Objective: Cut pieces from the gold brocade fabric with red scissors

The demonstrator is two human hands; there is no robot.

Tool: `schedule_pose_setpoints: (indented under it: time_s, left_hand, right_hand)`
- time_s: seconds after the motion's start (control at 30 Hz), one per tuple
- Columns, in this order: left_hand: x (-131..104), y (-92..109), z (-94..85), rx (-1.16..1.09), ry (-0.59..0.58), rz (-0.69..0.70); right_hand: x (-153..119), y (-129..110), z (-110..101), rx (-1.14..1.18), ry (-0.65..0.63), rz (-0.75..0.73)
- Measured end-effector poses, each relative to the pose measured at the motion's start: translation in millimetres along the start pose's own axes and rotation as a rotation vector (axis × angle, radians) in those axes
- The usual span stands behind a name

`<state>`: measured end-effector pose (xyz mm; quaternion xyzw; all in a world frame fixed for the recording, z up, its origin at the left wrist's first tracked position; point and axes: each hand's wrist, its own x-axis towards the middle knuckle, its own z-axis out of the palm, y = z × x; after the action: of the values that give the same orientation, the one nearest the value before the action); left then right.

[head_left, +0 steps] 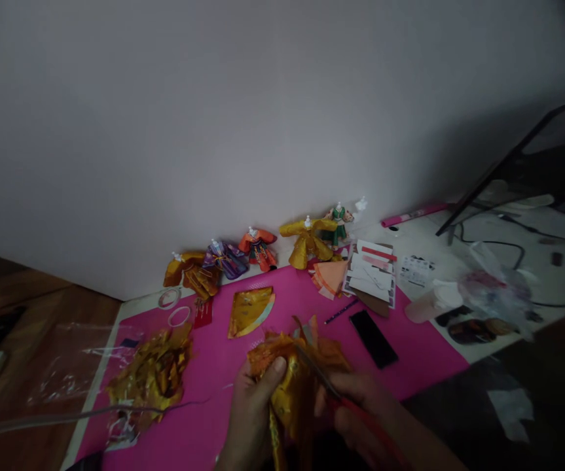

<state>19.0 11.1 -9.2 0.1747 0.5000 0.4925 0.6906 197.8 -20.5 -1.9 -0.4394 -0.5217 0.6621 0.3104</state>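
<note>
Bunched gold-orange fabric point(289, 392) is pinched in my left hand point(253, 412), the thumb lying on top of it. My right hand point(361, 412) is wrapped round red-handled scissors point(319, 373), whose dark blades lie against the upper part of the fabric. Whether the blades are apart is hard to tell. Beyond my hands, a gold fan-shaped piece point(250, 313) with a pale curved edge lies on the pink mat point(213, 366). A heap of gold scraps point(157, 373) sits to the left.
Small dressed figures, among them an orange one point(258, 248), line the wall. On the right are a black phone point(373, 338), a dotted pencil point(341, 311), papers point(371, 271), a bottle point(432, 301), a plastic bag point(498, 288) and cables. A cord point(90, 412) crosses the lower left.
</note>
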Motion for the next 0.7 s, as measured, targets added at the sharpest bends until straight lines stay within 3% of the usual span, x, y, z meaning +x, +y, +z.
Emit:
schedule_pose_setpoints:
  time_s: [0.13, 0.27, 0.47, 0.7]
  left_hand:
    - [2, 10, -2.0, 0.062, 0.074, 0.123]
    - [4, 22, -3.7, 0.209, 0.039, 0.187]
    - [6, 33, -0.8, 0.279, -0.027, 0.114]
    - [7, 58, 5.9, 0.277, -0.086, -0.041]
  right_hand:
    - [-4, 6, -1, -0.02, -0.018, 0.027]
    - [-8, 21, -1, -0.02, -0.001, 0.104]
    - [-17, 33, -5, -0.011, -0.068, 0.129]
    - [-6, 12, -25, -0.099, -0.211, 0.075]
